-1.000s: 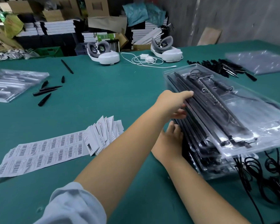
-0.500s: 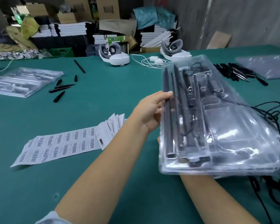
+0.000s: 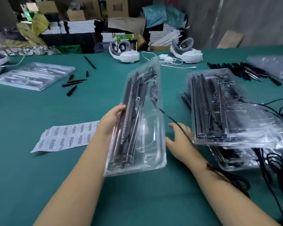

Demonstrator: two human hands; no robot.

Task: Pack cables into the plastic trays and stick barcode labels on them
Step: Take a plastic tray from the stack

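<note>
A clear plastic tray (image 3: 147,128) with black rods and a cable in it is tilted up above the green table, in the middle of the view. My left hand (image 3: 110,121) grips its left edge, thumb over the rim. My right hand (image 3: 180,141) is off the tray to its right, fingers spread and relaxed, and a thin black cable (image 3: 168,116) that trails from the tray runs across it. A stack of filled trays (image 3: 232,111) lies to the right. Barcode label sheets (image 3: 67,137) lie flat to the left, partly behind my left arm.
Loose black cables (image 3: 271,162) pile at the right edge under the stack. Empty clear trays (image 3: 34,75) lie far left, with black pen-like parts (image 3: 73,84) near them and more black parts (image 3: 245,70) far right. Two white headsets (image 3: 124,53) and a white charger cable sit at the back.
The top tray has been lifted off the stack and carried left to the middle, tilted up. My right hand has come out from under it and is off it now.
</note>
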